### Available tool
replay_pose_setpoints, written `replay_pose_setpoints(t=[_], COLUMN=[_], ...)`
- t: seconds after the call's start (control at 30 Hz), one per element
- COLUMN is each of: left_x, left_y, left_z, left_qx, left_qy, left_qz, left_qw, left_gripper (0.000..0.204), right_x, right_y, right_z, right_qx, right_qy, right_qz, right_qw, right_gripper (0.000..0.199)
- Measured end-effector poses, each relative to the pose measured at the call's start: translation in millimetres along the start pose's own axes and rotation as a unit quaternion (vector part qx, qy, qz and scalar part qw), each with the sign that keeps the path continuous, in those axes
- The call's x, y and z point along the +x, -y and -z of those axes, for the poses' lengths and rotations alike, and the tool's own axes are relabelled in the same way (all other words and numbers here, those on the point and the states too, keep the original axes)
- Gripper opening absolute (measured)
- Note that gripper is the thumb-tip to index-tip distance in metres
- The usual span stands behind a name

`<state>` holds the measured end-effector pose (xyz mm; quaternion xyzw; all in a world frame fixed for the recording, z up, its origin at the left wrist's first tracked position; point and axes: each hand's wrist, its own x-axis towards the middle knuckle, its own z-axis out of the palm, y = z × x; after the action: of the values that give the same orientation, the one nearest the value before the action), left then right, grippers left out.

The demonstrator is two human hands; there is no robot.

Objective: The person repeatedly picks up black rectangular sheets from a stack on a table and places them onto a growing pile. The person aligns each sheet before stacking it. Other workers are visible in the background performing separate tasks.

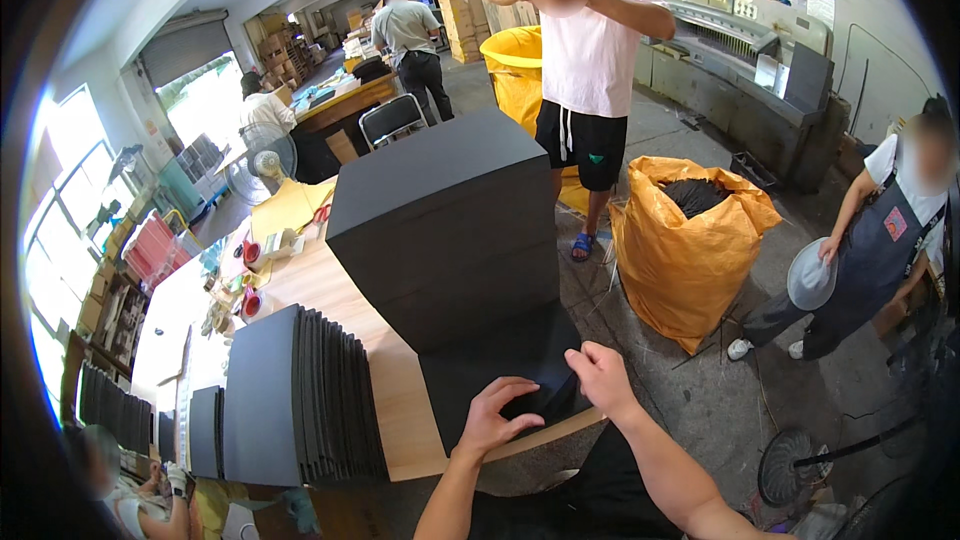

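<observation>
**Black sheets being handled at the table's near edge**

Black sheets [510, 370] are lying flat on the wooden table [330, 290], at its near edge, right in front of the tall black stack [445, 220] that is rising behind them. In the head view, both of the person's bare forearms are coming in from the lower edge. The left hand [497, 418] is resting on the near part of the sheets with its fingers bent and spread, the fingertips pressing down on the top sheet; whether it is pinching an edge I cannot tell. The right hand [603, 377] is sitting just beside it at the sheets' right edge, fingers curled together over that edge, seemingly gripping it, though the grip itself is hidden under the hand.

To the left on the same table, a fanned row of black sheets [305, 400] is leaning in an overlapping pile, well apart from the hands. Further back, rolls of red tape [250, 302] and yellow paper [290, 208] are lying on the tabletop, and a small fan [262, 162] is standing behind them.

On the floor to the right, an orange sack [690, 250] is standing open with dark scraps inside. A person in a pink shirt [590, 40] is standing beyond the stack, and another person in a dark apron [880, 250] is bending at the right, holding a pale round fan [810, 278].
</observation>
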<state>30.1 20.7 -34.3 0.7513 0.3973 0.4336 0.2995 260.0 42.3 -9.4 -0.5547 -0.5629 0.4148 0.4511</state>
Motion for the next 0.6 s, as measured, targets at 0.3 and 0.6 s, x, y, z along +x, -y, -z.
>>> replay_pose_setpoints(t=[0.3, 0.6], left_x=[-3.4, -1.0], left_y=[6.8, -6.3], left_z=[1.9, -5.3], left_qx=[-0.015, -0.046], left_qy=[0.013, -0.032], left_qz=[0.045, 0.098], left_qw=[0.999, 0.994], left_gripper=[0.047, 0.035], right_x=[1.8, -1.8], right_y=[-0.8, -14.6], right_z=[11.4, -3.6], right_qx=[0.224, -0.200], right_qy=[0.076, -0.060], right_qz=[-0.110, 0.129], right_qw=[0.965, 0.969], right_gripper=[0.041, 0.044])
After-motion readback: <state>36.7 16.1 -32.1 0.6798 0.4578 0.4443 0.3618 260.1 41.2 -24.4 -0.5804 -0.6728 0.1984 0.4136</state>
